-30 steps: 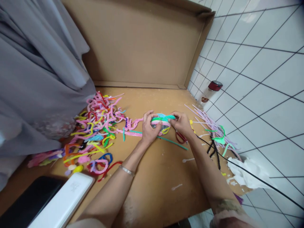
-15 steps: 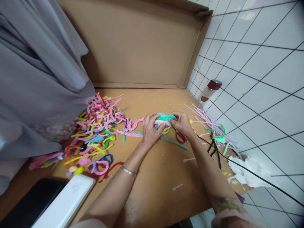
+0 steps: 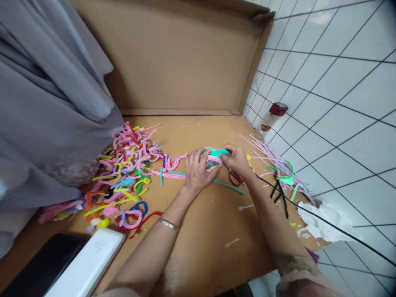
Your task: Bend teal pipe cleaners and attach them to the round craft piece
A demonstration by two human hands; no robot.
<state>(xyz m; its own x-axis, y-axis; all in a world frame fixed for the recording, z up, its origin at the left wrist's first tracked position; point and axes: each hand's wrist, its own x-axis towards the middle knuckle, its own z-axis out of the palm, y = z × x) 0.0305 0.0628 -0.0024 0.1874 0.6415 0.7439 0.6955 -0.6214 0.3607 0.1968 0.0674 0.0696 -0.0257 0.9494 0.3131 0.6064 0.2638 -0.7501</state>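
Note:
My left hand is wrapped round a small rounded object banded with pink, yellow and green fuzzy stems; a clear or grey patch shows on its near side. Along its top runs a teal-green pipe cleaner, and the fingertips of my right hand pinch its right end. Red-handled scissors lie just under my right hand, the blades partly hidden. A straight teal pipe cleaner rests on the table beneath my left hand.
Tangled pipe cleaners are heaped at left, near a white power bank and a black slab. At right are lilac stems, a red-lidded jar, white tissue and a black cable. Cardboard stands behind.
My left hand has turned a little round the banded object, its thumb now lower, and the object's grey patch shows more. My right hand keeps its pinch at nearly the same spot.

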